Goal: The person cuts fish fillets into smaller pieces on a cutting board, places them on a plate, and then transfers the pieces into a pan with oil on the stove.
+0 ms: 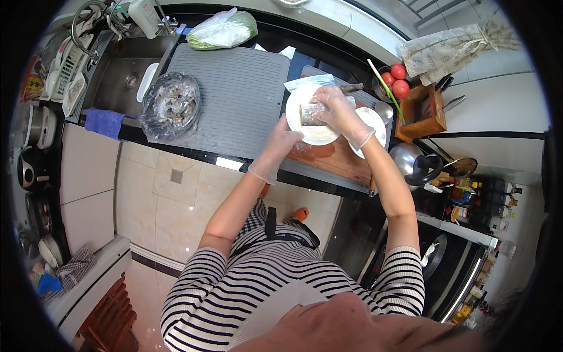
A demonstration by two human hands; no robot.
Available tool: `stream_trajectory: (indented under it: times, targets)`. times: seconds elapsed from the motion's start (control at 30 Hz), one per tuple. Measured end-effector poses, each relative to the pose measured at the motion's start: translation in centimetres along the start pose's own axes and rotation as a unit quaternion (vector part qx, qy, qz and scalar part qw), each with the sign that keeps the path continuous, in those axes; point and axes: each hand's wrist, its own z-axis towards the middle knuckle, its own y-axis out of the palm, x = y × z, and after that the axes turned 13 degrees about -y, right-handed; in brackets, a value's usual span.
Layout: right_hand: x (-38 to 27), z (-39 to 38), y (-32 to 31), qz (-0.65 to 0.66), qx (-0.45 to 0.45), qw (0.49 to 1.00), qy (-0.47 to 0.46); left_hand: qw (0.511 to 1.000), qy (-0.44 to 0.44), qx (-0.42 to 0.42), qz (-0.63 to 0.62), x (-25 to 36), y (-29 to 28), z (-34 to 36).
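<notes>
My left hand [280,146], in a clear plastic glove, grips the near left rim of a white plate [295,110]. Pale powder lies in that plate. Also gloved, my right hand [335,110] pinches a silvery flat piece of fish [312,115] over the powder; whether it touches the powder is hard to tell. Beneath the plate is a wooden cutting board [337,159], wet in places. Another white plate [375,118] sits just right of my right hand, partly hidden by it. A blue-and-white bag [308,81] lies behind the held plate.
Left on a grey ribbed mat [237,94] stands a plastic-lined bowl [171,108] of greyish pieces. Beyond are a bagged green vegetable [224,28] and the sink [126,67]. To the right are tomatoes [400,88], a green onion [384,88], a knife block [423,111] and a kettle [406,161].
</notes>
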Motion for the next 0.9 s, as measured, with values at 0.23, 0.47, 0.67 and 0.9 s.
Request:
stream_trajectory:
  times: [0.23,0.47,0.67,0.9]
  targets:
    - [-1.5,-1.5,-0.3,0.074,-0.040,0.995,0.048,1.000,0.006,0.020,-0.006,-0.8,-0.2,0.5]
    - [-1.0,0.2,-0.2,-0.041,0.150,0.978,-0.139,1.000,0.021,0.013,0.007,-0.9,0.1,0.3]
    - [-2.2,-1.6,0.1,0.030,0.084,0.995,-0.051,1.000,0.022,0.005,-0.003,-0.2,-0.5,0.0]
    - [-1.9,-0.8,0.5,0.036,0.068,0.996,0.035,1.000,0.025,-0.009,-0.009,0.5,0.3,-0.8]
